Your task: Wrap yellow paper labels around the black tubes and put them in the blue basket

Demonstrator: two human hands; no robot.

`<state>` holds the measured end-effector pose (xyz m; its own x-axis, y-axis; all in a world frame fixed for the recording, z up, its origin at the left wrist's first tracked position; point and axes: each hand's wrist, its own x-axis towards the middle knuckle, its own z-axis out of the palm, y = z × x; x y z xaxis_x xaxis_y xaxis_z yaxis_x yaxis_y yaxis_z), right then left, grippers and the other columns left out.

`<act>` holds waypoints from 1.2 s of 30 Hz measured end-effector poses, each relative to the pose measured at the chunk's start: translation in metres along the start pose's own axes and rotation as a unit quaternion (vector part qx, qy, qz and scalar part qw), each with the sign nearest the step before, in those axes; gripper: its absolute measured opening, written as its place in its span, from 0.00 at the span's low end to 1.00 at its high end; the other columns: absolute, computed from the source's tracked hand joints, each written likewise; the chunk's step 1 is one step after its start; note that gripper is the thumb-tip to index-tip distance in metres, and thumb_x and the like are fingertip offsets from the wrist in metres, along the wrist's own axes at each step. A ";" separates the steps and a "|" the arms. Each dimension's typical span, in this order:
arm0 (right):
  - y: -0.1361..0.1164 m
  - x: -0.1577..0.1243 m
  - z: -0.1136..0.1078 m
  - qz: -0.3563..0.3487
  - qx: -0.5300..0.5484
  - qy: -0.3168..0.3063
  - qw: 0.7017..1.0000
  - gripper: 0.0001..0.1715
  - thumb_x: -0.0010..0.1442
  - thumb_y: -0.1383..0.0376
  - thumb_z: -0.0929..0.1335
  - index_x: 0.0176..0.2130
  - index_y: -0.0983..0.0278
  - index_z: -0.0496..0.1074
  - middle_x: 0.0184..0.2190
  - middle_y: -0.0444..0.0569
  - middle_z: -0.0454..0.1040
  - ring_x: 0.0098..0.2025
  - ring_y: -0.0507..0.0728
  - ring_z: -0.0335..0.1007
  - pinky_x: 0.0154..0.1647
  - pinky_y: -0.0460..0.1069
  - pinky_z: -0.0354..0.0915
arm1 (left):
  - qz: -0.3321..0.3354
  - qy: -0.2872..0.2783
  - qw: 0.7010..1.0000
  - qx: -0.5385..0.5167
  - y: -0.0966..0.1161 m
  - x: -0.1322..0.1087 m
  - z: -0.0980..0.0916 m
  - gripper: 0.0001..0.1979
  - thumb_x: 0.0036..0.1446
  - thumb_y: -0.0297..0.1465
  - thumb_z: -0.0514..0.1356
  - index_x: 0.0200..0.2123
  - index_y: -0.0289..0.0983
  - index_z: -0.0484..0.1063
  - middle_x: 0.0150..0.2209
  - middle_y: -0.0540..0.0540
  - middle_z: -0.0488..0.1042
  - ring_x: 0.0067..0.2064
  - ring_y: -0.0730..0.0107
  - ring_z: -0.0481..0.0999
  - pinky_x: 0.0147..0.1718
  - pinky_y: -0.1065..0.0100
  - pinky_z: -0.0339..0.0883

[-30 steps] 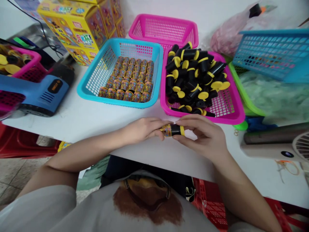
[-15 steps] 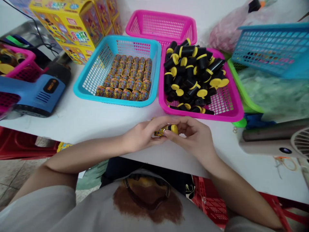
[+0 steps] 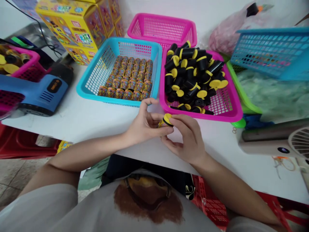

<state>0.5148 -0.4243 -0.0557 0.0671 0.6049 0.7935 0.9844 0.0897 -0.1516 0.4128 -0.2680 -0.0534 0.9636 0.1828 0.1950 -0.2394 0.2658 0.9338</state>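
Note:
A small black canister with a yellow lid (image 3: 167, 119) and a printed yellow wrap is tilted between my hands, just above the white table. My left hand (image 3: 145, 127) grips its wrapped body between thumb and fingers, with the index finger raised. At the lid end, my right hand (image 3: 187, 137) has its fingertips on the canister's edge, the thumb lower down; part of the canister is hidden by the fingers. Beyond the hands, a blue basket (image 3: 80, 91) holds rows of wrapped canisters (image 3: 127, 80). Right of it, a pink basket (image 3: 229, 112) carries a heap of plain black canisters with yellow lids (image 3: 193, 74).
A blue heat gun (image 3: 48, 91) lies at the left, before a pink basket (image 3: 31, 72) and yellow printed boxes (image 3: 72, 27). Another pink basket (image 3: 161, 19) stands behind. On the right are a tilted blue basket (image 3: 272, 53), a green basket (image 3: 248, 106) and a small fan (image 3: 270, 145).
My hands have moved apart a little, and my left index finger has lifted. The canister has turned so its yellow lid faces upward. My right fingers have shifted to the lid's right edge.

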 end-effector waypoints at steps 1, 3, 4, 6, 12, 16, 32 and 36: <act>-0.002 0.000 0.000 -0.002 0.005 0.003 1.000 0.34 0.63 0.69 0.72 0.66 0.66 0.64 0.52 0.59 0.76 0.55 0.63 0.76 0.54 0.58 0.78 | -0.006 -0.034 0.999 -0.015 -0.002 0.000 0.001 0.32 0.59 0.38 0.73 0.49 0.46 0.49 0.36 0.58 0.78 0.28 0.79 0.79 0.29 0.76 0.72; -0.007 0.000 0.000 -0.005 0.014 -0.004 1.000 0.33 0.63 0.68 0.72 0.64 0.68 0.65 0.51 0.60 0.75 0.55 0.63 0.75 0.55 0.58 0.78 | -0.028 -0.099 0.994 -0.023 -0.005 0.001 0.003 0.27 0.63 0.33 0.68 0.46 0.45 0.48 0.31 0.61 0.74 0.25 0.82 0.75 0.26 0.79 0.68; -0.009 -0.001 0.000 -0.005 0.011 -0.011 1.000 0.32 0.63 0.68 0.72 0.64 0.68 0.65 0.51 0.59 0.75 0.54 0.63 0.75 0.55 0.58 0.78 | -0.038 -0.119 0.992 -0.019 -0.007 0.000 0.004 0.25 0.63 0.30 0.66 0.47 0.45 0.48 0.29 0.62 0.72 0.24 0.83 0.73 0.25 0.80 0.66; -0.012 -0.001 0.002 0.000 -0.011 -0.015 1.000 0.31 0.64 0.67 0.72 0.63 0.65 0.66 0.50 0.57 0.75 0.53 0.63 0.75 0.54 0.59 0.78 | -0.034 -0.122 0.992 0.000 -0.010 0.000 0.004 0.24 0.61 0.25 0.63 0.47 0.45 0.47 0.28 0.63 0.69 0.22 0.83 0.71 0.24 0.80 0.63; -0.013 -0.003 0.008 -0.044 -0.058 -0.015 0.997 0.21 0.70 0.64 0.69 0.60 0.67 0.69 0.48 0.58 0.77 0.55 0.63 0.75 0.56 0.58 0.77 | 0.030 -0.073 0.993 0.092 -0.014 -0.002 0.000 0.27 0.57 0.24 0.63 0.49 0.44 0.47 0.27 0.64 0.62 0.21 0.83 0.65 0.20 0.79 0.58; -0.006 -0.004 0.006 -0.049 -0.016 0.010 0.999 0.24 0.70 0.63 0.69 0.62 0.64 0.68 0.50 0.56 0.78 0.56 0.63 0.75 0.58 0.62 0.77 | 0.035 -0.081 0.992 0.087 -0.010 -0.001 -0.003 0.27 0.60 0.28 0.65 0.50 0.45 0.47 0.26 0.63 0.58 0.21 0.82 0.65 0.20 0.78 0.58; 0.029 0.013 -0.010 -0.055 0.032 -0.014 0.998 0.23 0.61 0.60 0.78 0.55 0.58 0.76 0.49 0.52 0.83 0.56 0.65 0.78 0.57 0.63 0.76 | 0.155 -0.112 0.900 0.391 0.029 0.001 -0.039 0.21 0.67 0.39 0.62 0.48 0.44 0.49 0.47 0.45 0.60 0.48 0.69 0.71 0.45 0.65 0.73; 0.078 0.039 -0.025 0.213 -0.037 -0.140 0.966 0.12 0.67 0.61 0.70 0.48 0.62 0.81 0.47 0.54 0.83 0.48 0.63 0.82 0.51 0.59 0.77 | 0.123 0.016 0.848 0.516 0.076 0.004 -0.075 0.18 0.66 0.41 0.64 0.45 0.41 0.57 0.43 0.47 0.66 0.41 0.69 0.70 0.43 0.64 0.70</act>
<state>0.5980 -0.4134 -0.0218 0.4322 0.7658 0.4762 0.8866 -0.2646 -0.3793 0.3892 -0.1765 -0.0043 0.8924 0.1426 0.4281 -0.1849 -0.7499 0.6351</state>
